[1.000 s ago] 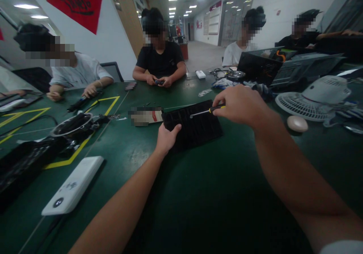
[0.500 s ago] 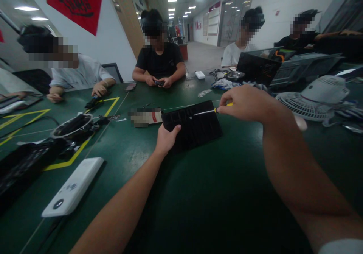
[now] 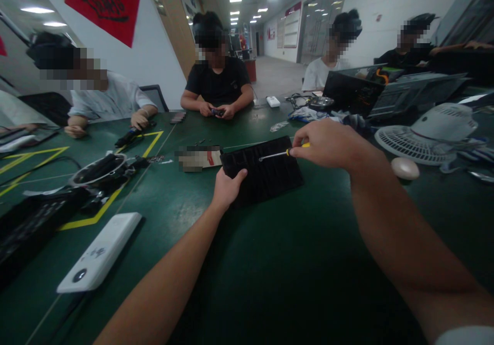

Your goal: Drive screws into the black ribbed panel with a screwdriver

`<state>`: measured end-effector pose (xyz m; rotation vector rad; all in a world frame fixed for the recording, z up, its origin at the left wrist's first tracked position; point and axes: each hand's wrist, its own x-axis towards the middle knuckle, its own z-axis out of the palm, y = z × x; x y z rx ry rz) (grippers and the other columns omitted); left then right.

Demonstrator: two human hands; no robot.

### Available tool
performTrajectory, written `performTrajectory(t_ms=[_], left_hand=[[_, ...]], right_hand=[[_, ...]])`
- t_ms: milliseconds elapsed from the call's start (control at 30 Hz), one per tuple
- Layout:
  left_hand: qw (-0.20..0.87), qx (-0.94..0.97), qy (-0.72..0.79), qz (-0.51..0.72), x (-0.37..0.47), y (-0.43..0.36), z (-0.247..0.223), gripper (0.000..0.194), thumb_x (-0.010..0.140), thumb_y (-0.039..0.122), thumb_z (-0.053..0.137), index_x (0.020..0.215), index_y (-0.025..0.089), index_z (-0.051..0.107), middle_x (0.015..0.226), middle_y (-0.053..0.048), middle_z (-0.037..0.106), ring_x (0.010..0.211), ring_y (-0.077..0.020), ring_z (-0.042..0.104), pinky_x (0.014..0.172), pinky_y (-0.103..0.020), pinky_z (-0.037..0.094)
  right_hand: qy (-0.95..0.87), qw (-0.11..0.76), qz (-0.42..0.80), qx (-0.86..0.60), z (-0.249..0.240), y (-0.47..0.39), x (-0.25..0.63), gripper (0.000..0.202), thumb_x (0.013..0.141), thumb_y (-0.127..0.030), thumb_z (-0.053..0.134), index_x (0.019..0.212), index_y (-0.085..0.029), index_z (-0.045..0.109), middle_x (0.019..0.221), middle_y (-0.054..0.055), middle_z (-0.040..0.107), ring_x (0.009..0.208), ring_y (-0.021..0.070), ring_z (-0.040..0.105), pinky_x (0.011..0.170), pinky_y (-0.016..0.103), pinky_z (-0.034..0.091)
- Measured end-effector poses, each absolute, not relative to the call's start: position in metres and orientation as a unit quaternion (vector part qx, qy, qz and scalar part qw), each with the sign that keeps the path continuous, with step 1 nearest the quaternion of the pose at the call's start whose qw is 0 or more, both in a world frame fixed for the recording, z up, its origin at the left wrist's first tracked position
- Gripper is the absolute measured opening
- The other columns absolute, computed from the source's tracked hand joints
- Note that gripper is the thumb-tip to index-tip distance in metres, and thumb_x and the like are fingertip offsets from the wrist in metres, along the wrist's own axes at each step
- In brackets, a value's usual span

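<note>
My left hand grips the left end of a flat black rectangular panel, its thumb lying over the near face. The panel is tilted up off the table and has ribs or slots across its face. In my right hand is a screwdriver with a yellow handle and a thin metal shaft, pinched between the fingers. Its shaft points left across the panel, and the tip meets a small round spot near the panel's middle. Behind the panel's left end lies a beige and red box.
A white power bank lies at left on the green table. Cables and black parts sit beyond it. To the right are a white computer mouse and a white fan. Several people sit around the table.
My right hand has shifted slightly left and down, and the screwdriver's tip has moved a little left on the panel. My left hand and the panel stay nearly still.
</note>
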<state>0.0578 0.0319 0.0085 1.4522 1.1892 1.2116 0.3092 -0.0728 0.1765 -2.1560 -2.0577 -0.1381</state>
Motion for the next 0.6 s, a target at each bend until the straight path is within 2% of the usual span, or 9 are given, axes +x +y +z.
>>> performTrajectory(t_ms=[367, 600], left_hand=[[0.43, 0.591, 0.48, 0.485, 0.0576, 0.0305, 0.0102, 0.036, 0.082, 0.03, 0.088, 0.113, 0.018, 0.076, 0.119, -0.014, 0.083, 0.113, -0.0346, 0.079, 0.109, -0.057, 0.061], [0.443, 0.582, 0.479, 0.486, 0.0569, 0.0328, 0.0069, 0.04, 0.081, 0.031, 0.089, 0.116, 0.019, 0.076, 0.123, -0.014, 0.083, 0.118, -0.0351, 0.078, 0.111, -0.057, 0.06]], right_hand=[[-0.681, 0.068, -0.028, -0.729, 0.176, -0.0723, 0.3084, 0.03, 0.096, -0.048, 0.067, 0.106, -0.028, 0.088, 0.11, 0.012, 0.084, 0.107, 0.0372, 0.075, 0.082, 0.045, 0.053], [-0.676, 0.07, -0.028, -0.733, 0.1766, -0.0765, 0.3005, 0.026, 0.096, -0.046, 0.069, 0.11, -0.031, 0.086, 0.115, 0.01, 0.083, 0.109, 0.0357, 0.074, 0.085, 0.045, 0.053]])
